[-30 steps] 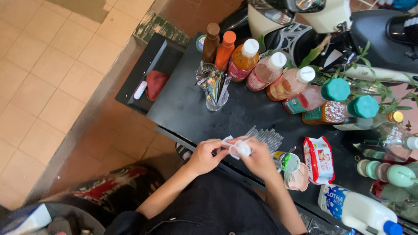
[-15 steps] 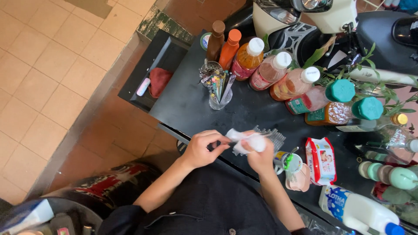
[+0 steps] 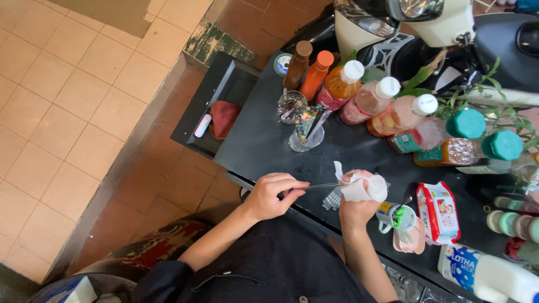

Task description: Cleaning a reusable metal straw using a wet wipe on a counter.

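Both hands grip: left hand (image 3: 273,195) a thin rod (image 3: 323,186), right hand (image 3: 355,203) hiding its tip in tissue (image 3: 365,188).

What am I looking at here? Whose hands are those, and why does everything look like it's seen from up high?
There is no machine here. A person wears a camera on their head, so you look down at their own two hands. The left hand pinches a thin metal tool, maybe tweezers. The right hand holds a white tissue wrapped around the tool's far end. Below them is a dark table. On it stand a row of bottles with coloured liquids, a glass of small tools, a pack of wet wipes and a white milk bottle. A parked scooter stands behind the table.
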